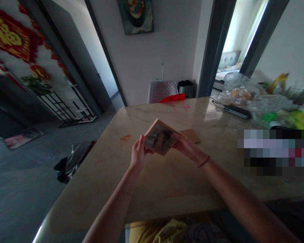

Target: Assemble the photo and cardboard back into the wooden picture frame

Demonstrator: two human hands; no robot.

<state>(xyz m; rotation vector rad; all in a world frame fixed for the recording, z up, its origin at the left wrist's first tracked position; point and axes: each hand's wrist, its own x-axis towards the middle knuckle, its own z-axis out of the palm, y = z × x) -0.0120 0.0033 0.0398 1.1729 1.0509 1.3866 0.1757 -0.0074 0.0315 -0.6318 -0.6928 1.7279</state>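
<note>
Above the middle of the table, a small wooden picture frame (160, 137) with a photo in it is tilted cornerwise, its picture side toward me. My left hand (140, 151) grips its left edge, thumb up along the side and fingers underneath. At the right edge my right hand (186, 145) is closed on it too, with a thin dark band round the wrist. Behind that hand a flat brown board (192, 135) lies on the table, partly hidden by the frame and my fingers.
The marble-look table (164, 189) carries a dark oblong case (237, 112) and several plastic bags (243, 91) at the right. A red cloth (172, 98) lies by the chair (162, 89) at the far edge. Dark bundled fabric (76, 160) is beyond the left edge.
</note>
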